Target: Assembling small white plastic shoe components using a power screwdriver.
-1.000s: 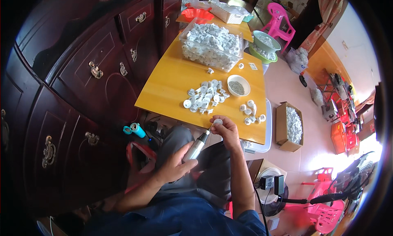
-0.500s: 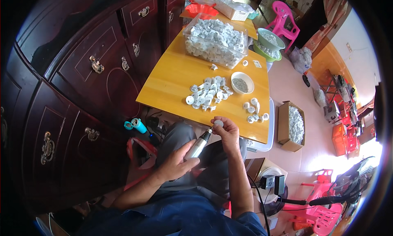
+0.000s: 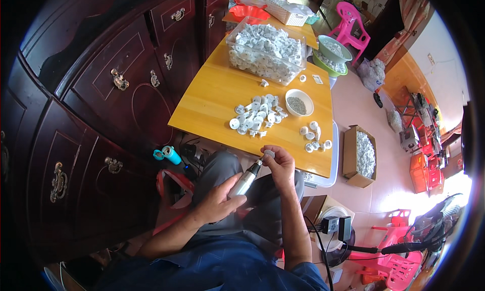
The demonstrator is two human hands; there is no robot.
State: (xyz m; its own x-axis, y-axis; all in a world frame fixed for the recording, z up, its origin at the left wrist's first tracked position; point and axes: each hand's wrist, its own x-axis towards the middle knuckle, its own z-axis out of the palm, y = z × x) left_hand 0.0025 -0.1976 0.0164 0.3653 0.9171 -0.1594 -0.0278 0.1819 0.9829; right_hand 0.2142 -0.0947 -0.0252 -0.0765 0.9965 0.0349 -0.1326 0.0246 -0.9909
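Observation:
My left hand (image 3: 217, 202) grips a silver pen-shaped power tool (image 3: 245, 180) with its tip pointed up and to the right. My right hand (image 3: 279, 163) pinches a small white round part (image 3: 269, 153) at the tool's tip, just below the near edge of the yellow table (image 3: 212, 96). A pile of white round parts (image 3: 255, 116) lies on the table in front of me. A smaller group of white parts (image 3: 314, 137) lies to its right. Between them stands a small white bowl (image 3: 299, 102) with grey bits inside.
A clear plastic bin (image 3: 265, 51) full of white parts stands at the table's far end. A dark wooden cabinet (image 3: 101, 89) runs along the left. A cardboard box (image 3: 359, 154) of white parts, green bowls (image 3: 333, 51) and pink plastic chairs (image 3: 353, 23) stand on the floor to the right.
Both hands stay together at the tool's tip with the small part; only the head view has shifted slightly.

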